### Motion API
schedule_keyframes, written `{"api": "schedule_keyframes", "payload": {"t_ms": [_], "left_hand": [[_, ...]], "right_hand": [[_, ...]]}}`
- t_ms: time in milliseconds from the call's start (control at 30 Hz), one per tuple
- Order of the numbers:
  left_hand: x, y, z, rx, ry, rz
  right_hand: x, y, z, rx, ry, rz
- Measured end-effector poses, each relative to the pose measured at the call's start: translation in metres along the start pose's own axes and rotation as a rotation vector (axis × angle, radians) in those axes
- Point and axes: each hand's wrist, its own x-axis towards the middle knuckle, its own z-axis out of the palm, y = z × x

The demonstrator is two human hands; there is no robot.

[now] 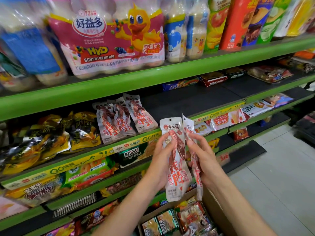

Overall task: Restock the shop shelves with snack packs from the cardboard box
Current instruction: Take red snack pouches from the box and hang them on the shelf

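Observation:
My left hand (160, 160) grips a white snack pack with red meat and red lettering (176, 167), held upright in front of the shelves. My right hand (202, 159) grips a second, same-looking pack (196, 167), turned edge-on right beside the first. Three matching packs (122, 120) lie on the dark second shelf (187, 103), up and to the left of my hands. The cardboard box (214, 206) sits below my forearms, filled with several mixed snack packs (179, 220).
Bare dark shelf space lies to the right of the three packs. Yellow and black snack bags (51, 138) fill the shelf's left end. Bottled drink multipacks (109, 40) and tall snack tubes (237, 23) stand on the top shelf. Grey tiled floor (276, 167) opens at the right.

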Motion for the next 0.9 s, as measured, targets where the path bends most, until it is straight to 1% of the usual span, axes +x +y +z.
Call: {"api": "schedule_keyframes", "payload": {"t_ms": [67,167,267,333,367,433,500,633,767,900], "left_hand": [[0.0,-0.003,-0.001,0.03,0.009,-0.03],[-0.001,-0.01,0.003,0.048,-0.052,-0.066],[0.0,-0.014,0.011,0.132,-0.103,-0.075],[0.002,-0.013,0.011,0.221,-0.119,-0.079],[0.003,-0.01,0.01,0.223,-0.115,-0.095],[0.003,-0.003,0.004,0.114,-0.109,-0.143],[0.004,0.005,-0.004,-0.004,-0.12,-0.175],[0.009,0.018,-0.022,-0.119,-0.169,-0.116],[0.009,0.023,-0.028,-0.147,-0.156,-0.131],[0.005,0.026,-0.029,-0.131,-0.144,-0.125]], "right_hand": [[-0.001,-0.003,-0.005,0.08,-0.062,0.059],[-0.003,-0.005,-0.005,0.255,-0.106,0.14],[-0.008,-0.012,-0.004,0.288,-0.132,0.195],[-0.012,-0.016,-0.006,0.325,-0.132,0.199],[-0.013,-0.017,-0.007,0.346,-0.138,0.204],[-0.013,-0.017,-0.012,0.353,-0.145,0.226],[-0.012,-0.018,-0.016,0.304,-0.131,0.227],[-0.014,-0.022,-0.025,0.207,-0.107,0.216],[-0.015,-0.02,-0.029,0.178,-0.127,0.179],[-0.014,-0.018,-0.031,0.167,-0.099,0.168]]}}
